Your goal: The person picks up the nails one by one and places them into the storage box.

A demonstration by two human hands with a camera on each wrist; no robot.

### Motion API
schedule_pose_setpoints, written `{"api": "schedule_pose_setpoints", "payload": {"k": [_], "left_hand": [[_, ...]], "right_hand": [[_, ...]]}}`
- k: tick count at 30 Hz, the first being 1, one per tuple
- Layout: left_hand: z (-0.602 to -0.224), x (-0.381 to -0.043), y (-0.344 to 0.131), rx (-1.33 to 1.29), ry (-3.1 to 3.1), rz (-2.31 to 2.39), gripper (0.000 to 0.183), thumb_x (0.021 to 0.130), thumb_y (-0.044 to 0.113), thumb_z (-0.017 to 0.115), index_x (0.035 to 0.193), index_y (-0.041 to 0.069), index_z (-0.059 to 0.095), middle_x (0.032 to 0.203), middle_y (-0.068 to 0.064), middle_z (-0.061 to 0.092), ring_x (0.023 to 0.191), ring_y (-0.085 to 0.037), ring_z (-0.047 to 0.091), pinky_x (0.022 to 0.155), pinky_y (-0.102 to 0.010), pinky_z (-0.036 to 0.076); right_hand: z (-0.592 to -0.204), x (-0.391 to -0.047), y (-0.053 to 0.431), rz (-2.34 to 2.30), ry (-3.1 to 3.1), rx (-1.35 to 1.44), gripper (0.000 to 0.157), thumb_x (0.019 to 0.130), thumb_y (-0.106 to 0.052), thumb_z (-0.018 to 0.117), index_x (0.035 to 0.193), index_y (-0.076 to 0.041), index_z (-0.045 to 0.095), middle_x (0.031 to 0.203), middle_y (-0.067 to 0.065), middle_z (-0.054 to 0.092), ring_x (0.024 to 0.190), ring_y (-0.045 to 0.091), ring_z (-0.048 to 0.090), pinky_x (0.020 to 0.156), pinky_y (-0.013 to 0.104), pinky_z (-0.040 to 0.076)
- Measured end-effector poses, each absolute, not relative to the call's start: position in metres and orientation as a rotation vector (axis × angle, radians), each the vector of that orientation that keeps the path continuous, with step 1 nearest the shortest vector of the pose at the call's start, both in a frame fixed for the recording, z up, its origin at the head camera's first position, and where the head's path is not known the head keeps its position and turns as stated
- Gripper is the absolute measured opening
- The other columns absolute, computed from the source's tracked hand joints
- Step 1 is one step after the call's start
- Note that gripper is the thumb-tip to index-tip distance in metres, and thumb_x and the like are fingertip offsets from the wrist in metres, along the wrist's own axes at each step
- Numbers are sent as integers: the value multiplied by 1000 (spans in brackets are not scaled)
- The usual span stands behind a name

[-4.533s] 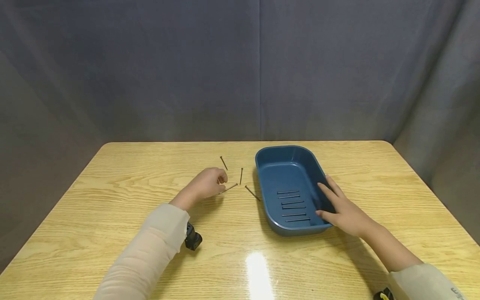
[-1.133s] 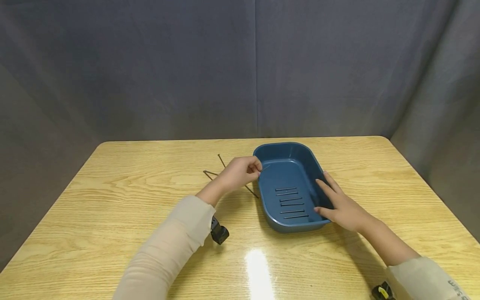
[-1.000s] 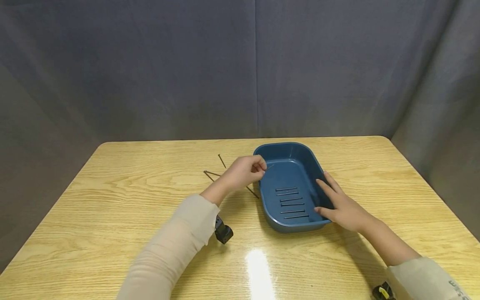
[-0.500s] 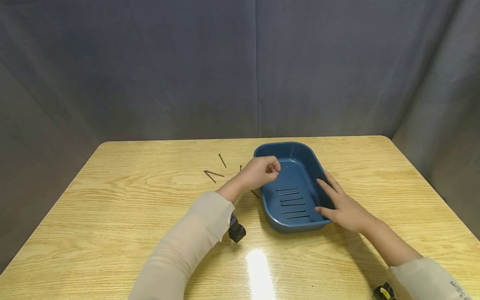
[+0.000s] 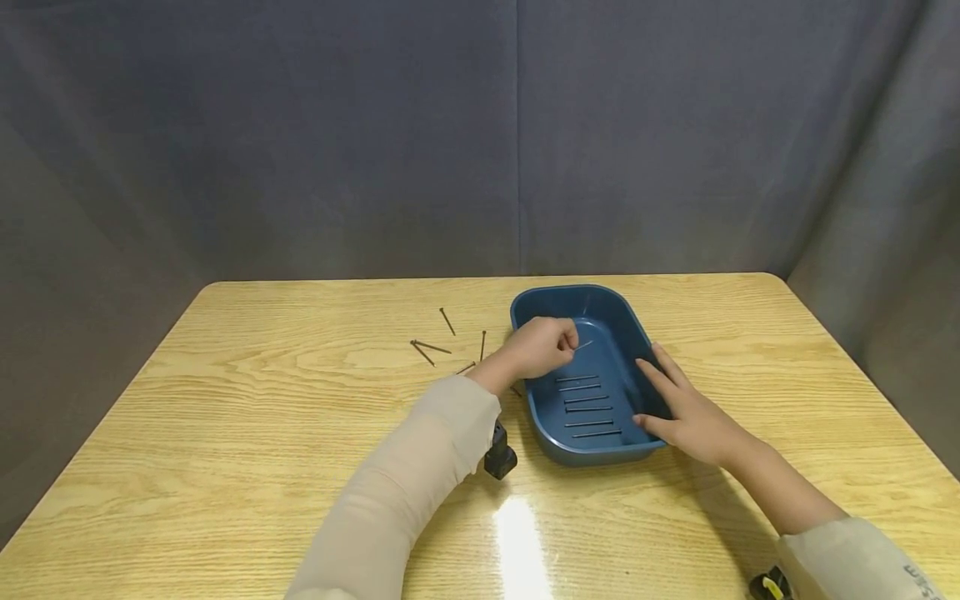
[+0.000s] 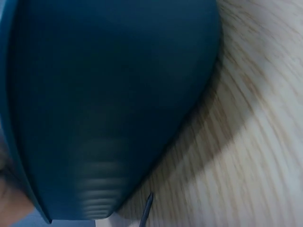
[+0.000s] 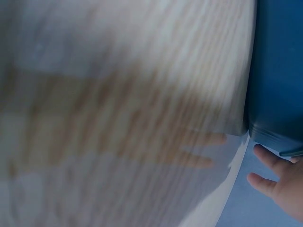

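Note:
In the head view my left hand [image 5: 551, 346] is over the left inner half of a blue plastic tray [image 5: 573, 458], pinching a thin nail [image 5: 583, 345] that points right. Several dark nails [image 5: 588, 409] lie in a column of roughly parallel rows on the tray floor, nearer its front. My right hand [image 5: 693, 421] rests at the tray's right rim with fingers spread and straight, thumb and a finger reaching inside. The right wrist view shows two of its fingertips beside the tray's outer wall [image 7: 279, 71]. The left wrist view has the tray's side wall [image 6: 113, 94] filling much of it.
Several loose nails [image 5: 432, 347] lie on the wooden table [image 5: 262, 433] left of the tray, some partly behind my left forearm. One nail's point [image 6: 147, 208] shows close to the tray wall in the left wrist view. A grey curtain [image 5: 337, 150] hangs behind the table.
From among the loose nails on the table, my left hand has moved right, over the tray's left rim and inside, carrying a nail. My right hand has stayed at the rim.

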State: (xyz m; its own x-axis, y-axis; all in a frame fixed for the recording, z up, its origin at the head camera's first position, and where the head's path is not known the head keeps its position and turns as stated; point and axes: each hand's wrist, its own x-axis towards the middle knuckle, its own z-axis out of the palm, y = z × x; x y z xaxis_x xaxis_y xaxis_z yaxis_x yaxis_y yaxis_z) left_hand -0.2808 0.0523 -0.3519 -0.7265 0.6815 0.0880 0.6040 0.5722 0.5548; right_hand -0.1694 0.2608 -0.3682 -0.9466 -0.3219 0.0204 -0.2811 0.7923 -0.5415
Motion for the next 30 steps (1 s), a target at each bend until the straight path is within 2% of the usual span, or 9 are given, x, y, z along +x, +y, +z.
{"api": "schedule_pose_setpoints", "payload": {"k": [10, 21, 30], "left_hand": [[-351, -281, 70, 1158, 2722, 552, 8, 82, 8, 52, 89, 9, 56, 80, 2, 53, 69, -9, 45, 66, -18, 37], [-361, -282, 84, 1105, 2802, 269, 5, 82, 12, 55, 78, 14, 52, 73, 5, 50, 67, -8, 45, 56, -20, 35], [-365, -282, 88, 1086, 2857, 101, 5, 84, 14, 53, 85, 17, 56, 78, 6, 53, 70, -8, 49, 58, -24, 40]], "right_hand": [[-368, -169, 262, -869, 2905, -485, 70, 84, -26, 54, 137, -3, 14, 142, 14, -6, 122, 44, 11, 86, 60, 23], [-367, -172, 262, -881, 2893, -496, 70, 84, -24, 54, 137, -2, 14, 142, 14, -6, 123, 43, 8, 87, 60, 21], [-369, -173, 263, -837, 2908, -493, 70, 84, -28, 53, 137, -3, 14, 142, 13, -7, 123, 43, 10, 87, 59, 23]]}}
